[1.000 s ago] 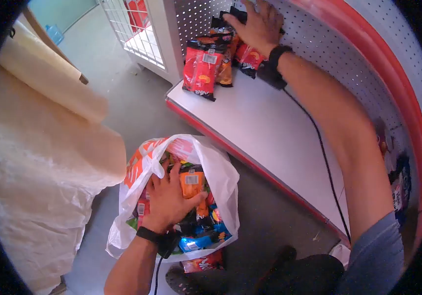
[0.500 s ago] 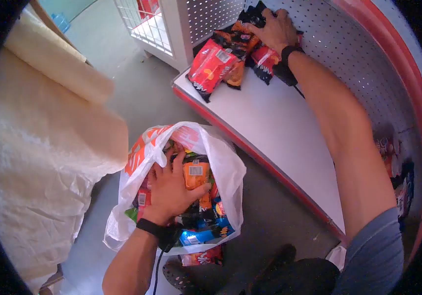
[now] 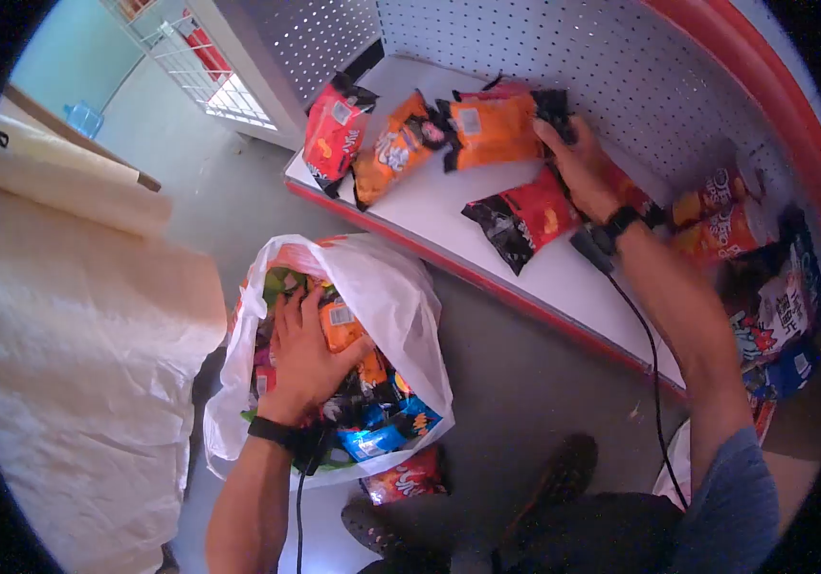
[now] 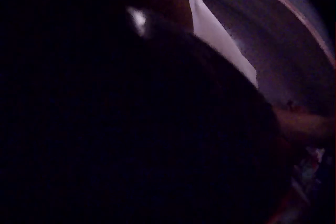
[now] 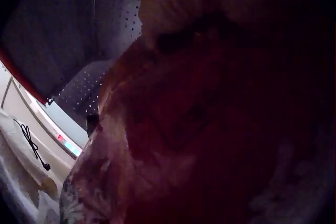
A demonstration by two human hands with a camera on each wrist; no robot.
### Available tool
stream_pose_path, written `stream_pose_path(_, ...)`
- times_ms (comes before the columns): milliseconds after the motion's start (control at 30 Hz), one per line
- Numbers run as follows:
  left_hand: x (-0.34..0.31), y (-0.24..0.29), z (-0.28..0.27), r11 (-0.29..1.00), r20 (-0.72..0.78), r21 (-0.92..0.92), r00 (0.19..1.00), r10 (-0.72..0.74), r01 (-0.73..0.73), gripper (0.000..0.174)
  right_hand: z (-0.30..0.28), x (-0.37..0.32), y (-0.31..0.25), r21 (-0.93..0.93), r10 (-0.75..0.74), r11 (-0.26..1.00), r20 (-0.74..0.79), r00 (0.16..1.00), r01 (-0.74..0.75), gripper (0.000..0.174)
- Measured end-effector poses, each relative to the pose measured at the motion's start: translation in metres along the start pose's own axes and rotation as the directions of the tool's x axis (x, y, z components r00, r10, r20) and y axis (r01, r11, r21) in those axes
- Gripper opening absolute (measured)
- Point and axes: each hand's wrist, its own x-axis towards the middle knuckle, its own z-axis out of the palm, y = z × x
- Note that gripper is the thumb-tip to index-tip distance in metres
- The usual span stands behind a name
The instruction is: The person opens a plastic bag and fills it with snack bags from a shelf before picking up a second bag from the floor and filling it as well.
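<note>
In the head view my right hand is over the white shelf, its thumb and fingers pinching the black right end of an orange snack bag. A red and black snack bag lies just below that hand, and its red film fills much of the dark right wrist view. Left of these lie another orange bag and a red bag. My left hand rests with fingers spread on snack packs inside a white plastic bag. The left wrist view is mostly black.
Canisters and more snack packs stand at the shelf's right end. A red snack pack lies on the floor beside the plastic bag. A pale cloth hangs at left. Perforated panel backs the shelf; a red edge runs along its front.
The bunched snack bags at the shelf's left corner are now spread apart along it. My right hand has come nearer and pinches an orange bag. My left hand stays in the plastic bag.
</note>
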Motion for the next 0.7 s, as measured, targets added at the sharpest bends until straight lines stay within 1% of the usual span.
stream_pose_path(33,0.001,0.002,-0.003,0.997,-0.027,-0.062,0.999,0.033,-0.035,0.102,-0.014,-0.002,0.006,0.006,0.004,1.000,-0.008,1.000,-0.004,0.058)
stream_pose_path(67,0.002,0.004,-0.006,0.990,-0.052,-0.124,0.997,0.064,-0.070,0.098,-0.028,-0.005,0.012,-0.051,0.020,0.998,0.008,1.000,-0.020,0.058)
stream_pose_path(100,0.003,0.004,-0.010,0.991,-0.044,-0.117,0.997,0.067,-0.072,0.098,-0.036,-0.008,0.020,-0.108,0.039,0.993,0.026,0.999,-0.036,0.059)
stream_pose_path(133,0.006,0.005,-0.015,0.987,-0.095,-0.123,0.992,0.088,-0.100,0.088,-0.038,-0.013,0.020,-0.104,0.048,0.994,0.024,0.999,-0.045,0.059)
stream_pose_path(167,0.007,0.007,-0.020,0.984,-0.144,-0.129,0.984,0.108,-0.127,0.078,-0.041,-0.020,0.020,-0.084,0.016,0.996,0.002,1.000,-0.015,0.058)
stream_pose_path(200,0.007,0.012,-0.026,0.984,-0.137,-0.123,0.985,0.108,-0.125,0.078,-0.043,-0.024,0.019,-0.066,-0.017,0.998,-0.019,1.000,0.016,0.058)
stream_pose_path(267,0.010,0.028,-0.046,0.974,-0.345,0.018,0.913,0.218,-0.226,0.052,-0.043,-0.026,0.016,-0.037,-0.020,0.999,-0.008,1.000,0.019,0.056)
stream_pose_path(300,0.014,0.036,-0.056,0.956,-0.409,0.073,0.865,0.290,-0.286,0.034,-0.042,-0.027,0.017,-0.011,-0.030,0.999,0.005,1.000,0.030,0.055)
stream_pose_path(333,0.015,0.039,-0.060,0.955,-0.401,0.081,0.867,0.295,-0.287,0.034,-0.041,-0.025,0.024,-0.004,-0.022,1.000,0.003,1.000,0.022,0.055)
stream_pose_path(367,0.016,0.041,-0.063,0.946,-0.371,-0.189,0.911,0.181,-0.265,0.030,-0.037,-0.020,0.033,0.014,-0.047,0.999,-0.025,0.999,0.047,0.054)
stream_pose_path(400,0.016,0.044,-0.066,0.869,-0.309,-0.445,0.948,0.075,-0.214,0.026,-0.035,-0.016,0.041,0.031,-0.071,0.997,-0.052,0.996,0.073,0.054)
stream_pose_path(433,0.015,0.066,-0.078,0.857,-0.333,-0.455,0.939,0.087,-0.241,0.028,-0.035,-0.014,0.044,0.037,-0.065,0.997,-0.052,0.997,0.067,0.054)
stream_pose_path(467,0.019,0.075,-0.082,0.861,-0.328,-0.450,0.941,0.087,-0.236,0.028,-0.035,-0.013,0.045,0.030,-0.083,0.996,-0.067,0.994,0.085,0.053)
stream_pose_path(500,0.026,0.081,-0.084,0.889,-0.413,-0.279,0.881,0.231,-0.364,0.033,-0.036,-0.013,0.047,0.022,-0.101,0.994,-0.081,0.992,0.103,0.053)
stream_pose_path(533,0.034,0.086,-0.085,0.876,-0.465,-0.094,0.799,0.381,-0.472,0.039,-0.037,-0.015,0.043,0.024,-0.092,0.995,-0.081,0.992,0.094,0.053)
stream_pose_path(567,0.044,0.091,-0.085,0.877,-0.456,-0.094,0.803,0.383,-0.472,0.039,-0.038,-0.017,0.038,0.009,-0.090,0.996,-0.075,0.993,0.091,0.054)
stream_pose_path(633,0.070,0.101,-0.084,0.869,-0.437,0.128,0.760,0.481,-0.477,0.056,-0.037,-0.019,0.035,-0.008,-0.081,0.997,-0.071,0.994,0.081,0.055)
stream_pose_path(667,0.085,0.105,-0.083,0.868,-0.431,0.126,0.762,0.484,-0.481,0.056,-0.036,-0.018,0.035,-0.016,-0.094,0.996,-0.086,0.992,0.093,0.047)
stream_pose_path(700,0.102,0.108,-0.079,0.853,-0.387,0.129,0.766,0.513,-0.505,0.061,-0.037,-0.018,0.037,-0.024,-0.108,0.994,-0.098,0.989,0.106,0.039)
